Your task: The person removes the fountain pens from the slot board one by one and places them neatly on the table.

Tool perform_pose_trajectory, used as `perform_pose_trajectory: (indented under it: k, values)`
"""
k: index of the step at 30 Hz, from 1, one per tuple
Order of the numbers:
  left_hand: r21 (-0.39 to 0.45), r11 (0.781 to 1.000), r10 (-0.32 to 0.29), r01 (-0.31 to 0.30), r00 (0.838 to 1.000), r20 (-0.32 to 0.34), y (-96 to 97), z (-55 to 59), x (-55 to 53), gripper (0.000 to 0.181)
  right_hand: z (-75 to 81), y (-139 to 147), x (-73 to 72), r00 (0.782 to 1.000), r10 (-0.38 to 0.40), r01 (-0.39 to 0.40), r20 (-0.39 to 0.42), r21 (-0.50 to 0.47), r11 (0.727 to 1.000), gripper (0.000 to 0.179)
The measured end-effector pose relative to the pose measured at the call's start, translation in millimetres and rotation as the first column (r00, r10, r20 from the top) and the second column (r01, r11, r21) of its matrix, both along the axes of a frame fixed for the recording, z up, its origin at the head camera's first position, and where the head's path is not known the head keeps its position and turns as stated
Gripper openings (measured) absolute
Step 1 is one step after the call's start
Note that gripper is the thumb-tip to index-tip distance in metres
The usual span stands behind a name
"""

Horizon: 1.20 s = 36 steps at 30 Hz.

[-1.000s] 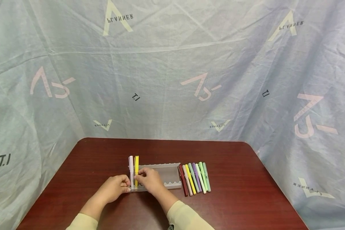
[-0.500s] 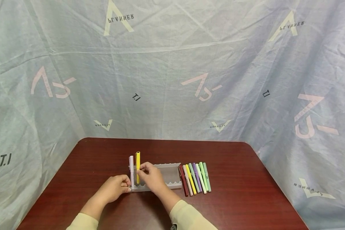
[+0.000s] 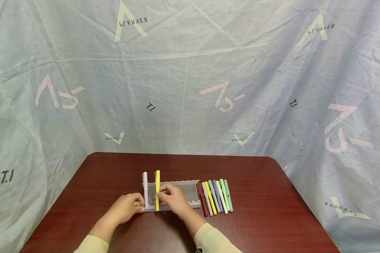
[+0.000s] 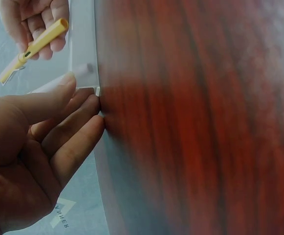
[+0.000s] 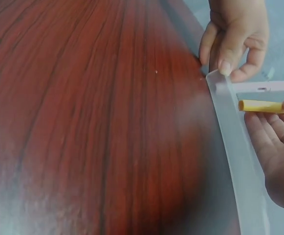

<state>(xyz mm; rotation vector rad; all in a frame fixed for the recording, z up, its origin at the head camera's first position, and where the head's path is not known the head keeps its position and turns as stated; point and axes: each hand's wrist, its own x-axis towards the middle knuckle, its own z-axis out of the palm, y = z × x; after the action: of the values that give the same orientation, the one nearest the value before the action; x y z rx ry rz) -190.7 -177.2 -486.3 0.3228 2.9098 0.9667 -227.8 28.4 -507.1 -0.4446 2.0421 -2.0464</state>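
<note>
My left hand (image 3: 130,207) pinches the front left corner of a translucent pen tray (image 3: 194,203) with scalloped long edges, thumb on top. Across the tray's left end lies a pale lilac pen (image 3: 145,188). Between the thumb and fingers of my right hand (image 3: 174,199) is a yellow pen (image 3: 157,179), held just right of the lilac one. Its clip end points toward the back, and its near end overlaps the front rim in the head view. From the left wrist, the yellow pen (image 4: 46,38) appears tilted above the tray, with its clip visible.
To the right of the tray, several capped pens lie side by side: a dark red pen (image 3: 202,199), a purple pen (image 3: 217,195), a light green pen (image 3: 223,193) and others. Grey printed cloth (image 3: 183,88) hangs around the reddish wooden table (image 3: 266,211).
My right hand has lifted the yellow pen from its spot near the lilac pen and moved it rightward, its near end now over the front rim. My left hand stays at the corner.
</note>
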Motion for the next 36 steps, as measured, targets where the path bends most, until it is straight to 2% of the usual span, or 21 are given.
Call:
perform_pose_trajectory:
  k: [3,9,16,28,36]
  values:
    - [-0.006,1.0,0.001,-0.001,1.0,-0.009,0.2,-1.0,0.1,0.019,-2.9,5.3,-0.4,1.0,0.0,0.0,-0.007,0.001,1.0,0.016]
    - [0.0,1.0,0.01,-0.01,1.0,0.012,0.8,-0.9,0.6,0.018,-6.8,15.1,1.2,0.999,0.014,-0.015,-0.038,-0.019,1.0,0.018]
    - [0.002,1.0,0.014,-0.014,1.0,0.011,1.2,-2.5,0.4,0.018,-12.1,25.7,-0.5,0.999,0.027,-0.028,-0.018,-0.057,0.998,0.021]
    - [0.033,0.999,-0.01,0.01,1.0,0.003,-0.6,-1.6,1.3,0.018,-12.1,55.5,-5.5,1.0,0.015,-0.015,-0.015,-0.003,1.0,0.023]
    - [0.025,1.0,-0.011,0.01,1.0,0.006,-1.3,-3.6,0.5,0.017,-13.0,76.3,-8.0,0.999,0.014,-0.013,-0.029,0.028,1.0,0.025]
